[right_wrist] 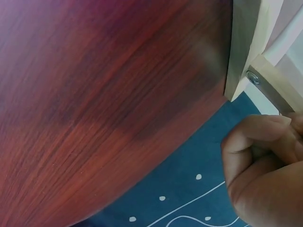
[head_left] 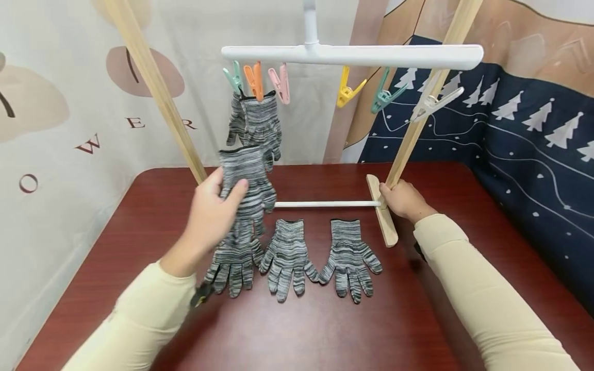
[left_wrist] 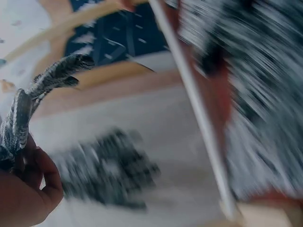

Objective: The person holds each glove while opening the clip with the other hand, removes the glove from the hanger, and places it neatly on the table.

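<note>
My left hand (head_left: pixel 211 214) pinches a grey-and-black striped knit glove (head_left: pixel 246 172) between thumb and fingers. That glove is held cuff up, fingers drooping, in front of the rack's left side. Behind it, a matching glove (head_left: pixel 264 121) hangs by its cuff beneath an orange clothespin (head_left: pixel 253 81). On the table, a striped glove (head_left: pixel 234 270) lies partly hidden below the held one. Two more, a middle glove (head_left: pixel 289 257) and a right glove (head_left: pixel 351 257), lie flat with fingers toward me. My right hand (head_left: pixel 406 201) grips the rack's right wooden post (head_left: pixel 408 144) low, just above its foot.
A white crossbar (head_left: pixel 352 55) spans the top, also carrying pink (head_left: pixel 280 85), yellow (head_left: pixel 347 90), teal (head_left: pixel 384 95) and white (head_left: pixel 431 105) clothespins. A white lower rod (head_left: pixel 327 204) joins the posts above the dark red table (head_left: pixel 306 335). Patterned cloth (head_left: pixel 524 134) stands behind.
</note>
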{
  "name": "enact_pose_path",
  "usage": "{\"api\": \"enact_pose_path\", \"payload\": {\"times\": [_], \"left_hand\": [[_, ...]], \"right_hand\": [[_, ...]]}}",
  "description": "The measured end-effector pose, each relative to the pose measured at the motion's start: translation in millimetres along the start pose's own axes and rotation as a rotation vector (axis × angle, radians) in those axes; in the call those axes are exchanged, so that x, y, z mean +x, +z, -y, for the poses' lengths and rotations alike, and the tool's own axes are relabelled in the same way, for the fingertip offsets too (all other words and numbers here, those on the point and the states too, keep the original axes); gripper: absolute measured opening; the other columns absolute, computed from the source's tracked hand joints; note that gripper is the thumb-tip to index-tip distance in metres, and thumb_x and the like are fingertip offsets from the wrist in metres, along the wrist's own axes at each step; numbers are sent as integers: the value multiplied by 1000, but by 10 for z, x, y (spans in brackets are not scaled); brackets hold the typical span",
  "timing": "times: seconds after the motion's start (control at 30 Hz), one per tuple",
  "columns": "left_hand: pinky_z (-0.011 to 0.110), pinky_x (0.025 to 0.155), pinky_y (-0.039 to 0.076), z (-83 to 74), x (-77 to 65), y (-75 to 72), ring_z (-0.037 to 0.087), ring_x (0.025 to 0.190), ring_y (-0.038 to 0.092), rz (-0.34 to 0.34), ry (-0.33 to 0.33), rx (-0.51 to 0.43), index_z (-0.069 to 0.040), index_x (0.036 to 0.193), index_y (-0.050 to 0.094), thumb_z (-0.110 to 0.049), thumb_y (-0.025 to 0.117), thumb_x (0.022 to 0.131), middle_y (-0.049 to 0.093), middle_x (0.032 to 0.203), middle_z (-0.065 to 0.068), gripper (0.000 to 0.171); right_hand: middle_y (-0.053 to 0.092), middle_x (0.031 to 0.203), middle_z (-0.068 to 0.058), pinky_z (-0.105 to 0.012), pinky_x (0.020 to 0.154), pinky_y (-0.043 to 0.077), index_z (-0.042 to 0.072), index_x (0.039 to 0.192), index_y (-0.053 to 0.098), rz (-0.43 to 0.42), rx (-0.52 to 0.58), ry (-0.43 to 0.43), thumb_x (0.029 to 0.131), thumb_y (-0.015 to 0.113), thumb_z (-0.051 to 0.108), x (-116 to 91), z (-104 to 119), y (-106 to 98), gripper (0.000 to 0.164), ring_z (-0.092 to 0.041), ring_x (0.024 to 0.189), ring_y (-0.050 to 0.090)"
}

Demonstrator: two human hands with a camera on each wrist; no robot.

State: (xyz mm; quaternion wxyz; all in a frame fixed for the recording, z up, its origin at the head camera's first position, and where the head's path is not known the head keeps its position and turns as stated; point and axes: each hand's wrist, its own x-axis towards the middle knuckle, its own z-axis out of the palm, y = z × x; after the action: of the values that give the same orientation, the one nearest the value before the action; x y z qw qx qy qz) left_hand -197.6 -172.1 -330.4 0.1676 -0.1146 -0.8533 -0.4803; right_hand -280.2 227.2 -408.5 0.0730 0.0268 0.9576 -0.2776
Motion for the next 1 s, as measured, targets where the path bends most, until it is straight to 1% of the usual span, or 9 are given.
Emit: {"api": "enact_pose_path", "payload": {"times": [0.1, 0.2, 0.33, 0.43, 0.6, 0.7, 0.8, 0.9, 1.0], "left_hand": [[14, 77, 47, 217, -69, -245, 2, 85, 61, -10, -38, 86, -7, 124, 64, -36, 56, 102, 71, 104, 11, 38], [13, 71, 47, 421, -110, -465, -2, 77, 60, 11, -85, 148, -7, 121, 64, -38, 55, 102, 70, 99, 10, 38], [15, 65, 47, 650, -116, -719, -1, 68, 59, 44, -158, 237, -6, 117, 62, -41, 53, 102, 67, 87, 3, 39], [16, 65, 46, 798, -99, -865, 0, 68, 59, 92, -230, 284, -5, 118, 60, -44, 49, 103, 67, 84, 1, 43], [22, 67, 48, 1014, -34, -971, 3, 73, 60, 200, -319, 313, -3, 122, 58, -48, 43, 104, 69, 91, 9, 51], [27, 71, 49, 1127, 12, -1008, 10, 80, 60, 235, -340, 341, -2, 120, 59, -48, 42, 105, 68, 96, 13, 51], [37, 77, 46, 1222, 50, -1049, 23, 94, 56, 268, -357, 380, -1, 117, 58, -46, 39, 105, 63, 104, 17, 50], [47, 82, 43, 1301, 90, -1073, 33, 107, 52, 299, -365, 394, 1, 120, 56, -43, 38, 106, 59, 116, 24, 51], [56, 90, 44, 1367, 137, -1080, 40, 119, 52, 313, -354, 401, 4, 128, 54, -41, 38, 106, 57, 127, 29, 52]], "right_hand": [[66, 104, -24, -50, 91, 52, -7, 137, 52, 8, 6, -6, 108, 31, 40, -13, 2, -7, 59, -33, 103, 65], [62, 122, -29, -55, 98, 50, -8, 139, 49, 17, 6, -7, 108, 29, 40, -29, -3, -13, 61, -37, 110, 64], [61, 124, -30, -56, 99, 49, -9, 139, 49, 15, 6, -20, 108, 28, 40, -24, -1, -22, 61, -37, 111, 64], [61, 124, -30, -56, 99, 49, -9, 138, 49, 13, 10, -25, 108, 29, 39, -8, 5, -21, 60, -38, 111, 64], [61, 123, -31, -56, 99, 49, -9, 135, 52, 11, 4, -10, 108, 30, 39, -4, -7, -24, 60, -39, 110, 64], [62, 122, -32, -56, 98, 50, -10, 134, 52, 8, -1, -16, 107, 30, 39, -5, -12, -24, 60, -39, 109, 64], [62, 121, -31, -56, 98, 50, -9, 132, 53, 8, -3, -27, 107, 31, 39, 0, -10, -18, 59, -39, 109, 64], [63, 120, -31, -56, 97, 50, -9, 131, 54, 6, -7, -29, 108, 30, 39, 2, -2, -11, 58, -39, 108, 64], [63, 119, -31, -55, 97, 50, -9, 131, 54, 0, -9, -33, 108, 30, 38, -1, 13, -7, 58, -38, 108, 65]]}}
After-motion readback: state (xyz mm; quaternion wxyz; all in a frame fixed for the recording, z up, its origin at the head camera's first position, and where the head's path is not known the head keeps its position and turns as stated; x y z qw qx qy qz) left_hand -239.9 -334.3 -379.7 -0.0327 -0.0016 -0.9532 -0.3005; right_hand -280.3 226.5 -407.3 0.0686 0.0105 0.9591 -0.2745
